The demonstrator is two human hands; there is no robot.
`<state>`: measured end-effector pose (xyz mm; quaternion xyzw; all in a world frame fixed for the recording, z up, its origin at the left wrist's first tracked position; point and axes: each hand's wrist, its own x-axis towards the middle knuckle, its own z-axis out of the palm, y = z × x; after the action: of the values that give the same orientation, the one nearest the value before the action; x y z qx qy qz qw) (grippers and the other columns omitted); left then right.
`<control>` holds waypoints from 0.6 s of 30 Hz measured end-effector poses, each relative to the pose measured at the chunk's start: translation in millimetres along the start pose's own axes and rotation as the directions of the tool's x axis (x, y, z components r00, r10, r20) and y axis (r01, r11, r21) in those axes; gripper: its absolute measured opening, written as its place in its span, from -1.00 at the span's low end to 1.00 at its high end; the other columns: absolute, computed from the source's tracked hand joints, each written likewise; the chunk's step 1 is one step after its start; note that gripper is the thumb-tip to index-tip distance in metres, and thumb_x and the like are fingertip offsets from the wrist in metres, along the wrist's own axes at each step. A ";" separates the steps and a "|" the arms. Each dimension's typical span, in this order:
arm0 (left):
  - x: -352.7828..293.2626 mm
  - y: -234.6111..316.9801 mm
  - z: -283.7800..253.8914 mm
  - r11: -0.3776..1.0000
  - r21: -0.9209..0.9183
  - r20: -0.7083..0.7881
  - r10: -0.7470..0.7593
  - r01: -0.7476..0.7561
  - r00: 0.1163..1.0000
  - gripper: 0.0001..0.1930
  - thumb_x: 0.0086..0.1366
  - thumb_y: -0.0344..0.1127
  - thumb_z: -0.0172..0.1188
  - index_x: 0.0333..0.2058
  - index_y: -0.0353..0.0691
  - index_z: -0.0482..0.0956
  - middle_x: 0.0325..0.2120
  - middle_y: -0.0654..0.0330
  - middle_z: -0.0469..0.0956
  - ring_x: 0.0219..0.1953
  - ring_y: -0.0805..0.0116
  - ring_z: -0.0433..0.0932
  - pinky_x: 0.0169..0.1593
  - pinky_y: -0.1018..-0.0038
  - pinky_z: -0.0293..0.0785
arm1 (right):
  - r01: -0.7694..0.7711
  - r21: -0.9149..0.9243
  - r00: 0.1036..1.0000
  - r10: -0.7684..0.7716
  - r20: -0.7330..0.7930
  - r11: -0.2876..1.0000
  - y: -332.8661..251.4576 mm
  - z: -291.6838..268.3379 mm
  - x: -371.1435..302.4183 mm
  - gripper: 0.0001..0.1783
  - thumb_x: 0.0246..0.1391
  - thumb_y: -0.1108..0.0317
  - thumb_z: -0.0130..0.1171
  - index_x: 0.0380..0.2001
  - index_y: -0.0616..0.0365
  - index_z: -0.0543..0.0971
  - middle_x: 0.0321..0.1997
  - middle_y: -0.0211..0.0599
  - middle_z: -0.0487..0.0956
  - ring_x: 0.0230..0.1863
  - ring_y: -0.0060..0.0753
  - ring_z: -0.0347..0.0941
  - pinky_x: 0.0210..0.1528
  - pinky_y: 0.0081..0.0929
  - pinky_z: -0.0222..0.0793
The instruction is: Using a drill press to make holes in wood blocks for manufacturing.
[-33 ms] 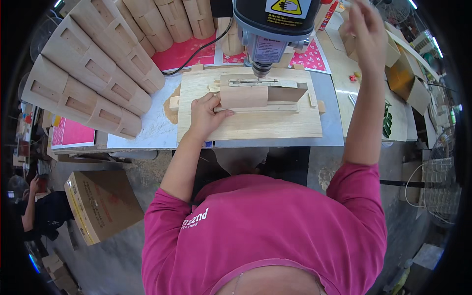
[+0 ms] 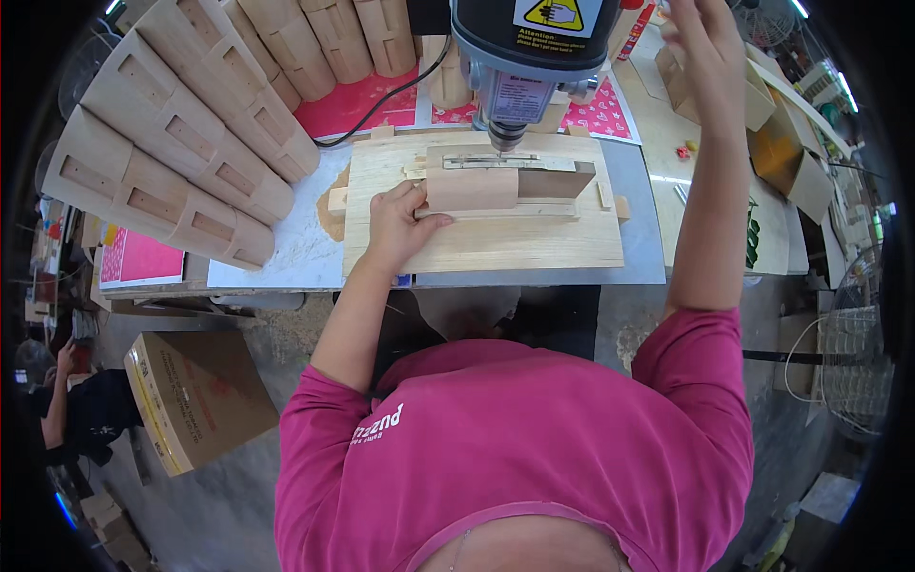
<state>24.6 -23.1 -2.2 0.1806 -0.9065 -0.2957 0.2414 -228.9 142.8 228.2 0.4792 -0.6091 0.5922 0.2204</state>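
My left hand point(image 2: 396, 221) is closed on the left end of a curved pale wooden piece point(image 2: 472, 188), its thumb along the near edge. The piece sits around a flat-sided block point(image 2: 558, 181) on a wooden board point(image 2: 534, 243). Along its far side lies a narrow slotted strip point(image 2: 491, 162). Just above that strip is the chuck point(image 2: 505, 136) of a drill press point(image 2: 534, 57), with its bit pointing down. My right hand point(image 2: 710, 43) is raised to the right of the drill press. Its fingertips run past the top edge, so its grip is hidden.
Several slotted wooden tubes point(image 2: 162, 186) lean together at the left, with more behind. A black cable point(image 2: 391, 105) loops beside the press. Cardboard boxes point(image 2: 791, 162) stand at the right. On the floor at left is a large carton point(image 2: 205, 400), near another person point(image 2: 91, 415).
My right hand has moved slightly up toward the top edge, and its forearm has shifted a little to the right. My left hand and the wooden piece have stayed put.
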 end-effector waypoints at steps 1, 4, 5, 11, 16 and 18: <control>-1.8 -0.7 -1.4 0.999 0.032 -0.005 0.004 -0.003 1.000 -0.51 -0.23 -0.11 0.37 -0.21 -0.02 0.55 -0.57 0.35 0.42 -0.42 0.36 0.42 -0.22 0.40 0.14 | 0.003 0.006 1.000 -0.003 0.002 1.000 -2.4 17.3 9.6 -0.75 0.10 0.29 0.04 -0.22 0.21 0.50 -0.39 -0.39 0.51 -0.48 -0.61 0.37 -0.45 -0.64 0.29; -0.5 -1.9 1.3 0.999 0.028 -0.020 0.036 -0.035 0.999 -0.51 -0.23 -0.11 0.37 -0.22 -0.02 0.55 -0.57 0.35 0.42 -0.42 0.36 0.42 -0.23 0.40 0.14 | -0.183 -0.087 0.953 0.199 0.228 0.979 -7.5 38.8 21.1 -0.62 0.10 0.20 -0.09 -0.59 0.32 0.45 -0.57 -0.03 0.45 -0.49 -0.22 0.36 -0.39 -0.43 0.24; -1.3 -2.6 1.3 0.999 0.028 -0.024 0.031 -0.030 0.999 -0.51 -0.23 -0.11 0.37 -0.22 -0.02 0.55 -0.57 0.35 0.42 -0.42 0.36 0.42 -0.23 0.40 0.14 | -0.117 -0.122 0.965 0.142 0.222 0.986 -7.9 41.6 17.5 -0.60 0.12 0.18 -0.09 -0.59 0.32 0.44 -0.58 -0.02 0.44 -0.51 -0.20 0.36 -0.40 -0.43 0.24; -1.1 -1.5 -1.0 1.000 0.011 -0.022 0.011 -0.011 1.000 -0.51 -0.24 -0.12 0.37 -0.22 -0.02 0.56 -0.57 0.35 0.42 -0.43 0.35 0.43 -0.23 0.39 0.15 | 0.057 -0.519 0.991 0.013 0.130 0.853 -50.5 30.3 -7.1 -0.59 0.11 0.16 -0.08 -0.59 0.31 0.45 -0.61 0.02 0.43 -0.53 -0.10 0.37 -0.43 -0.39 0.25; -3.3 -1.7 -3.1 0.997 0.068 -0.045 0.037 -0.034 0.998 -0.51 -0.24 -0.12 0.37 -0.22 -0.03 0.56 -0.59 0.34 0.40 -0.45 0.35 0.42 -0.24 0.40 0.15 | 0.118 -0.535 0.973 0.009 0.229 0.837 -60.0 8.7 -60.1 -0.76 0.12 0.30 0.00 -0.36 0.27 0.54 -0.62 -0.32 0.47 -0.57 -0.61 0.33 -0.47 -0.64 0.24; -0.5 2.5 -2.5 0.997 0.046 -0.053 0.057 -0.055 0.997 -0.60 -0.23 -0.15 0.37 -0.32 -0.06 0.58 -0.60 0.32 0.41 -0.47 0.34 0.40 -0.28 0.42 0.15 | 0.133 -0.491 0.977 -0.030 0.213 0.861 -62.7 5.9 -87.2 -0.76 0.12 0.32 -0.01 -0.40 0.28 0.55 -0.68 -0.30 0.43 -0.60 -0.61 0.31 -0.49 -0.66 0.22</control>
<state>25.9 -22.1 1.0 0.1684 -0.9106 -0.2636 0.2701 -135.4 175.5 186.1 0.4873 -0.7400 0.3529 0.3008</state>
